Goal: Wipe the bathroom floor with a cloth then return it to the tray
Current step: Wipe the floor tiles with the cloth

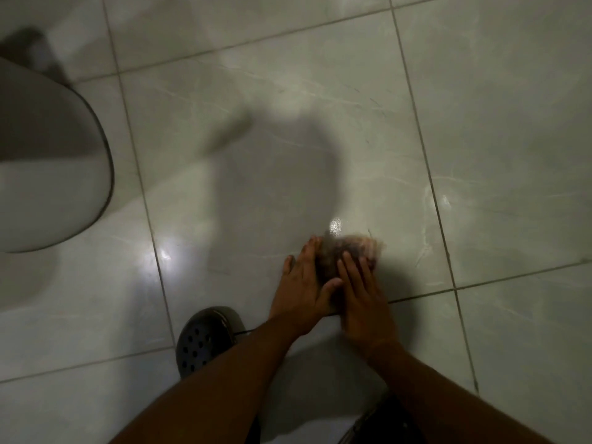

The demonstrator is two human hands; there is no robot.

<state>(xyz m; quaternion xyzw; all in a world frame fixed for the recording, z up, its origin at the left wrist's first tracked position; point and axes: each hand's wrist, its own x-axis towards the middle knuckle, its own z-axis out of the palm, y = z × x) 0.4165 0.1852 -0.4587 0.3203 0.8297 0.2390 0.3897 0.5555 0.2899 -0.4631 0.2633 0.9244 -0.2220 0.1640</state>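
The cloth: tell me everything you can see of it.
The cloth is a small bunched wad, brownish with a paler pinkish edge, blurred so its weave cannot be made out. It lies on the glossy grey tiled floor. The left hand presses its left side; the right hand lies over its near side.

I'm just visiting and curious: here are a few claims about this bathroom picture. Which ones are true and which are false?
1. Both hands are on the cloth. True: the left hand and right hand press it to the floor.
2. The cloth lies in a tray. False: it is on the tiled floor; no tray is in view.
3. A dark perforated clog is near the left forearm. True.
4. The cloth is plain white. False: it looks brownish and reddish, though blurred.
5. A rounded white fixture sits at the left edge. True.
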